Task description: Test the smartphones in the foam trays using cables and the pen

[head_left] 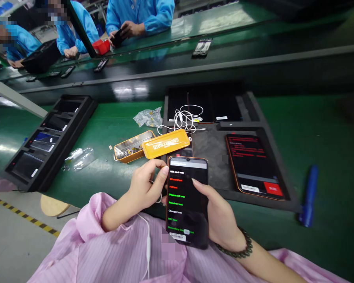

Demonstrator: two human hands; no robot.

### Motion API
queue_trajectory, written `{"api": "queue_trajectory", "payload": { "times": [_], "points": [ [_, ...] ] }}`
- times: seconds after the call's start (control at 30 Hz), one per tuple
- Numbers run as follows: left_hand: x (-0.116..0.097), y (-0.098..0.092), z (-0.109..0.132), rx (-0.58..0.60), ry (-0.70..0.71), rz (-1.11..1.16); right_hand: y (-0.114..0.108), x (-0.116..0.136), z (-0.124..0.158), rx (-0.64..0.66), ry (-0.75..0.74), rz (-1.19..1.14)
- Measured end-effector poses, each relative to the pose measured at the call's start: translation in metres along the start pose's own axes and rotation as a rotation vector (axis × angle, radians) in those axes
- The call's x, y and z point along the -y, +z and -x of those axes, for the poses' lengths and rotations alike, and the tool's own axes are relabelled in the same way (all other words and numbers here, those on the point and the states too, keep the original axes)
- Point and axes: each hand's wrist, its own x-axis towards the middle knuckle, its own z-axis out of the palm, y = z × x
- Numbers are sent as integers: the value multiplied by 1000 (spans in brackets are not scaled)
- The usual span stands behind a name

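A smartphone (187, 200) with an orange edge is held upright in my right hand (221, 212), whose thumb lies over the screen. Its dark display lists test names in white, red and green. My left hand (147, 184) is closed in a pinch at the phone's upper left edge; what the fingertips grip is hidden. A white earphone cable (148, 243) passes by the left palm and hangs down over the pink striped clothing. Just beyond the hands, a yellow tin lid (166, 144) leans beside its open tin (128, 155), which contains small metal parts.
At right, a black foam tray (208, 157) carries another phone (255, 165) with red text and a tangled white cable (184, 118). A second phone tray (81, 112) stands left. A blue pen-like object (309, 196) lies right. Co-workers in blue sit across the raised line.
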Motion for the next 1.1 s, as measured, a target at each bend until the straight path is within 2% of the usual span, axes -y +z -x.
{"api": "queue_trajectory", "payload": {
  "times": [0.37,0.53,0.73,1.1],
  "points": [
    [1,1,0,9,-13,2,5,4,2,18,120,-38],
    [2,0,1,2,4,2,6,5,2,-11,122,-56],
    [4,-1,2,-2,23,8,4,3,0,61,115,-41],
    [3,-1,2,-6,22,15,2,4,1,72,112,-48]
  ]
}}
